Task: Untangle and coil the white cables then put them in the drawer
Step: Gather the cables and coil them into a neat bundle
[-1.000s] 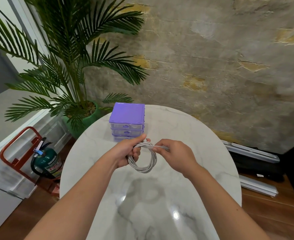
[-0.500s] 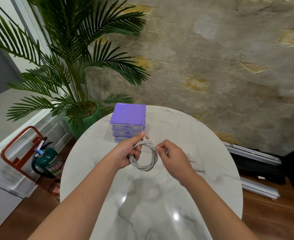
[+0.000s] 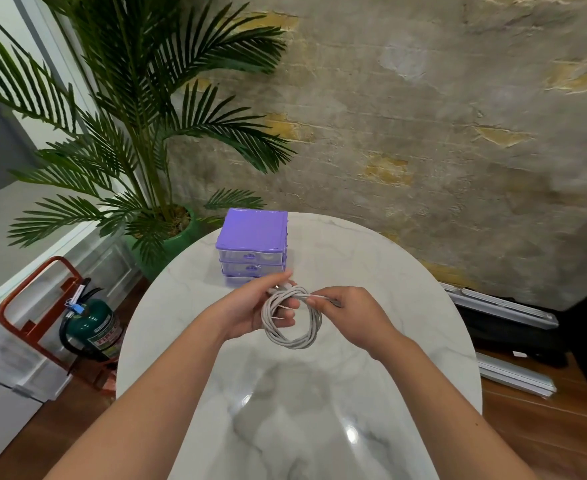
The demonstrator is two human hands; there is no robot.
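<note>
Your left hand (image 3: 250, 310) is curled around the left side of the white cable (image 3: 293, 318), which is wound into a round coil of several loops and held in the air just above the table (image 3: 406, 289), in the middle of the frame. The thumb lies over the top of the coil and the fingers show through its opening. Your right hand (image 3: 350, 318) pinches the top right of the coil, where a loose strand runs across toward the left thumb; its fingers are bent in around the cable. The lower half of the coil hangs free between the two hands.

Just above your hands in the frame stands the small purple drawer unit (image 3: 252, 233), near the far edge of the round white marble table. It shows three clear drawers stacked under a purple top, all pushed in. Your left thumb overlaps the front of the lowest drawer in this view; you cannot tell whether it touches.

At the upper left is a potted palm (image 3: 139, 109) in a green pot. At the lower left, a green fire extinguisher (image 3: 94, 327) sits in a red stand on the wooden floor.
</note>
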